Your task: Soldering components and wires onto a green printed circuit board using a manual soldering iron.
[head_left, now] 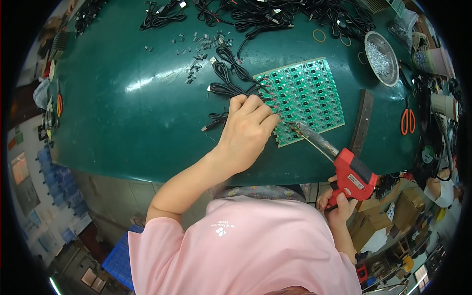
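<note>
My left hand [246, 132] is closed in a pinch at the left edge of a green circuit board panel [314, 91], on the end of a black USB cable [216, 118]; the fingers partly hide the grip. Red wire ends show by the fingertips. Wrapped round the handle of a red soldering gun [353, 178] is my right hand [340, 206]. The gun's thin tip reaches the panel's lower left part, just right of my left fingertips. Other coiled black cables [230, 89] lie with their wire ends along the panel's left edge.
Small dark springlike pieces [199, 56] lie scattered on the green table [108, 123]. More black cables [260, 17] are heaped at the back. To the right are a metal bowl [395, 73] of small bits, a dark bar [362, 120] and red-handled scissors [408, 122].
</note>
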Motion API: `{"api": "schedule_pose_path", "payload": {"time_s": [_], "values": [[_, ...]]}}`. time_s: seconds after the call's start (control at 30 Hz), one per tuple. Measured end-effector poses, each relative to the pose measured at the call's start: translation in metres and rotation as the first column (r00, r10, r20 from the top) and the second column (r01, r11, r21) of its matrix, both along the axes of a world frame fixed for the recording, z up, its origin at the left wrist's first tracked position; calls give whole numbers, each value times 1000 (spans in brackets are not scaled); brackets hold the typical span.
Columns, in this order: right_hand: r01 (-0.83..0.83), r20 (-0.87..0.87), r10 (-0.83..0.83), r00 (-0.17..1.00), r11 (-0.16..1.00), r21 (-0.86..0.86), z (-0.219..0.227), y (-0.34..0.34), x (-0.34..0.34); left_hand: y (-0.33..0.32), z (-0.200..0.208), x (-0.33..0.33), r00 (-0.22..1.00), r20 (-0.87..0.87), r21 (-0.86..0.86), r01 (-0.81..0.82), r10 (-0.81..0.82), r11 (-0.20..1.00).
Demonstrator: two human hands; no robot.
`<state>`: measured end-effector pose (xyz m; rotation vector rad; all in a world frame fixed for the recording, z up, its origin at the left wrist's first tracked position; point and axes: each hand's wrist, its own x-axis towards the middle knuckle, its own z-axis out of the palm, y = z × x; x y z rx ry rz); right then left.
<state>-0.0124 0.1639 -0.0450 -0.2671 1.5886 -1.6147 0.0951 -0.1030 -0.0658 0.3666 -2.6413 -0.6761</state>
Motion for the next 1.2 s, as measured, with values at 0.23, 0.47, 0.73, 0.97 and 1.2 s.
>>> {"api": "schedule_pose_path", "payload": {"time_s": [0.23, 0.47, 0.73, 0.97, 1.2], "values": [[3, -28, -3, 1000, 1000, 0, 0, -2, 2, -3, 4, 1, 996, 34, -5, 89, -88, 996], [-27, -5, 27, 1000, 1000, -11, -1, -2, 1, -2, 5, 2, 989, 74, -58, 135, -131, 989], [25, 76, -22, 997, 999, -41, -3, 0, 3, -3, 4, 2, 980, 90, -162, 190, -177, 968], [19, 15, -20, 1000, 1000, 15, -8, 4, 6, 0, 5, 2, 980, 88, -207, 192, -177, 959], [15, -21, -15, 1000, 1000, -24, 2, 6, 0, -1, 4, 1, 980, 91, -226, 193, -177, 955]]}}
